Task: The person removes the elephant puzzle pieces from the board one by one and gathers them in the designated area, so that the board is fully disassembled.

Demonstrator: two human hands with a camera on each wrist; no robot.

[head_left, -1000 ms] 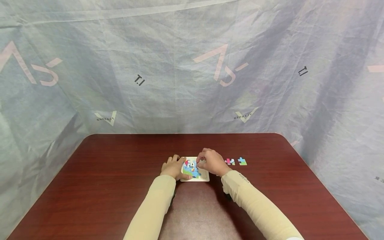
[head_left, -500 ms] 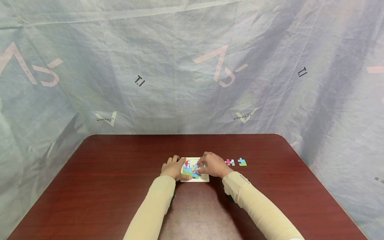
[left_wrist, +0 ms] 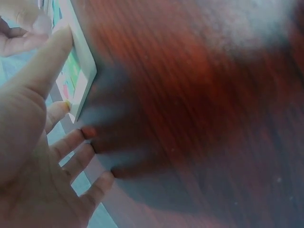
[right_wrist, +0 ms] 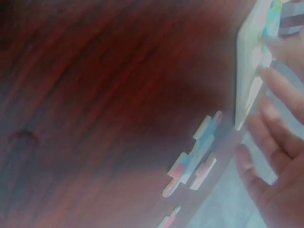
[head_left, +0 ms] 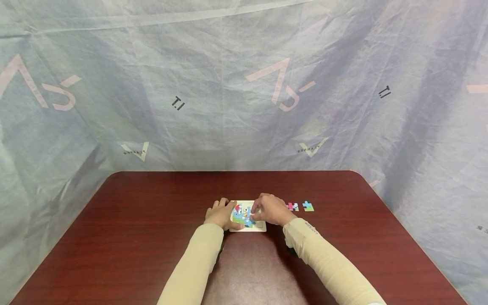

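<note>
Two hands work over a pale wooden puzzle tray (head_left: pixel 249 230) that lies flat on a reddish-brown wood-grain table (head_left: pixel 114 237). Inside the tray's rim, fitted jigsaw pieces (head_left: pixel 237 214) fill the left part, forming part of a blue cartoon figure with a red patch near the top and green along the bottom. At the right, bare pale bed shows around the fingers.

The left hand (head_left: pixel 219 214) is spread wide at the tray's left side: its thumb lies straight over the near edge, its index finger is at the far left corner, and the other fingers fan out on the table beside it. The right hand (head_left: pixel 271 209) is over the right part of the tray, fingers bent, thumb and index finger close together; whether a piece sits between them I cannot tell.

Outside the tray, to its right, loose pieces lie on the table, among them a pink-and-white group (head_left: pixel 292 206) and a blue-and-green piece (head_left: pixel 308 206), just apart from each other. Cream sleeves (head_left: pixel 196 254) cover both forearms. Beyond the table hangs a creased grey cloth (head_left: pixel 221 84) with printed lettering.
</note>
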